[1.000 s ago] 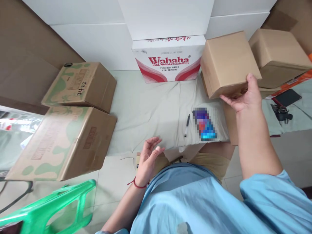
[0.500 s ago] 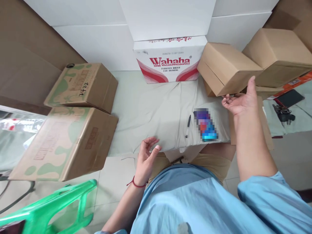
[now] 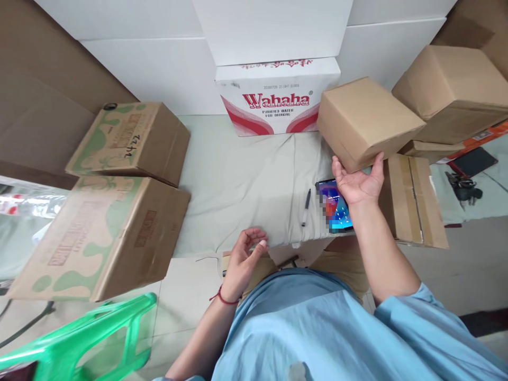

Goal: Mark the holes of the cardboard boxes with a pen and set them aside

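My right hand [image 3: 359,182], palm up, grips the box [image 3: 367,119] by its near lower corner, right of the Wahaha carton [image 3: 275,106]; contents of both hidden. My left hand [image 3: 242,259], fingers loosely curled, thumb apart, is near the cloth's [image 3: 238,180] edge.

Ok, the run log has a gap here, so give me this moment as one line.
right grip: touching a plain box near its lower edge | left grip: empty, half-curled | pen: beside phone

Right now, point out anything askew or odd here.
The plain brown box at the right hand is askew, turned cornerwise beside the squarely facing Wahaha carton. Part of the phone looks oddly pixelated.
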Demonstrator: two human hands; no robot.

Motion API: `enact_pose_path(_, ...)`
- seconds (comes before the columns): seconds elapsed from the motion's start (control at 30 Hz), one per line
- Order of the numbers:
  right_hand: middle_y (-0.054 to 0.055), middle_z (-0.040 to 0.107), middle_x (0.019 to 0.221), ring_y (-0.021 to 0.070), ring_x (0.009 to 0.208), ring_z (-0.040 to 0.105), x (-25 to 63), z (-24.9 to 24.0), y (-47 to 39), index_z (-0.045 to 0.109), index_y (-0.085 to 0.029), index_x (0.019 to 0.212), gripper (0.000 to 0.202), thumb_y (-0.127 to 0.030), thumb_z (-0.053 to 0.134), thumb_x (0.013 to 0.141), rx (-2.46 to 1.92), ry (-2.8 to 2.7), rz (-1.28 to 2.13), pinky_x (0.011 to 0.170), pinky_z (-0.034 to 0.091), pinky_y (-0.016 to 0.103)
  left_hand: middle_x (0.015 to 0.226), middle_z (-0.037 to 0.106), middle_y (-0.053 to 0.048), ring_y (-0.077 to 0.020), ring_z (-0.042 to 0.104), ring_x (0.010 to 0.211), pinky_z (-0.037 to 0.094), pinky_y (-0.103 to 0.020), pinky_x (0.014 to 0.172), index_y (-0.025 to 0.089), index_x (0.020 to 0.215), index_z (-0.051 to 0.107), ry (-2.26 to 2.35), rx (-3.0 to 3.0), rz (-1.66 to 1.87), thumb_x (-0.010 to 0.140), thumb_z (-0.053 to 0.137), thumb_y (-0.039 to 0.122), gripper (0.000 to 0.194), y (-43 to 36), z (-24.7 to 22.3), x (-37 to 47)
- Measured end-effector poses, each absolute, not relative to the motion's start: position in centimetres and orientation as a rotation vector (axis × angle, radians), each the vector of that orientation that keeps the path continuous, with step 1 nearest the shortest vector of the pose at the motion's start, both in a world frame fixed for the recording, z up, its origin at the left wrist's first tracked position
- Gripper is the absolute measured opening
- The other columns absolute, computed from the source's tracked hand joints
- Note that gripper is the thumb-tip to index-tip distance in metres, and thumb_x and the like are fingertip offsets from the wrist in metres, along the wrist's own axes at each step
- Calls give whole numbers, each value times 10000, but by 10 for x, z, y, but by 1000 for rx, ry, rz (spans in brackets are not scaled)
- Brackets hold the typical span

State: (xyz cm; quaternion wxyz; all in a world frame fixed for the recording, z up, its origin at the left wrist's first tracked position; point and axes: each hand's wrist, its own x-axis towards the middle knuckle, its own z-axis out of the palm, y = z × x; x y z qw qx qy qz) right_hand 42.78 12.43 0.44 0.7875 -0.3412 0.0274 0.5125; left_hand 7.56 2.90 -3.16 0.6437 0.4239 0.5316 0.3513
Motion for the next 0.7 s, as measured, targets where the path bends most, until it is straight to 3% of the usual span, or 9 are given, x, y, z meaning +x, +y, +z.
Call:
enact_pose_path(0.1, 98, 713, 1309, 250, 1215, 755, 422, 2, 134, 704, -261, 1224, 528, -735, 589, 1021, -668, -21, 1204, 731, 756, 367, 1249, 728, -111, -267, 725, 1175, 667, -411, 939, 220, 1216, 673, 1202, 954, 798, 864, 877, 615, 567, 30, -31, 77)
enact_pose_path(0.33, 114, 688, 1373, 182, 1169, 781, 428, -13, 144, 639, -260, 1389, 334, -401, 659, 1087, -470, 242, 1056, 764, 761, 288, 1159, 761, -97, -277, 739, 1143, 658, -426, 970, 215, 1122, 743, 1212, 1010, 784, 885, 854, 637, 497, 29, -32, 76)
enact_pose_path(0.47, 69, 728, 1310, 166, 1224, 783, 423, -21, 134, 665, -279, 1323, 252, -248, 615, 1078, -419, 267, 932, 836, 761, 294, 1136, 780, -95, -269, 745, 1088, 647, -439, 986, 218, 1127, 765, 1223, 1033, 755, 891, 843, 665, 512, 29, -33, 76)
enact_pose_path(0.57, 100, 729, 1280, 170, 1266, 777, 416, -23, 128, 664, -231, 1191, 148, -316, 597, 1090, -560, 232, 911, 877, 751, 279, 1112, 779, -91, -257, 741, 1051, 651, -405, 923, 211, 1110, 772, 1235, 1050, 754, 881, 845, 680, 527, 28, -33, 74)
enact_pose_path(0.7, 155, 714, 1283, 231, 1300, 768, 417, -17, 122, 647, -221, 1106, 306, -522, 640, 1052, -704, 42, 962, 938, 756, 370, 947, 745, -60, -202, 695, 840, 611, -313, 709, 198, 1044, 778, 1246, 1093, 794, 894, 822, 684, 511, 42, -25, 79)
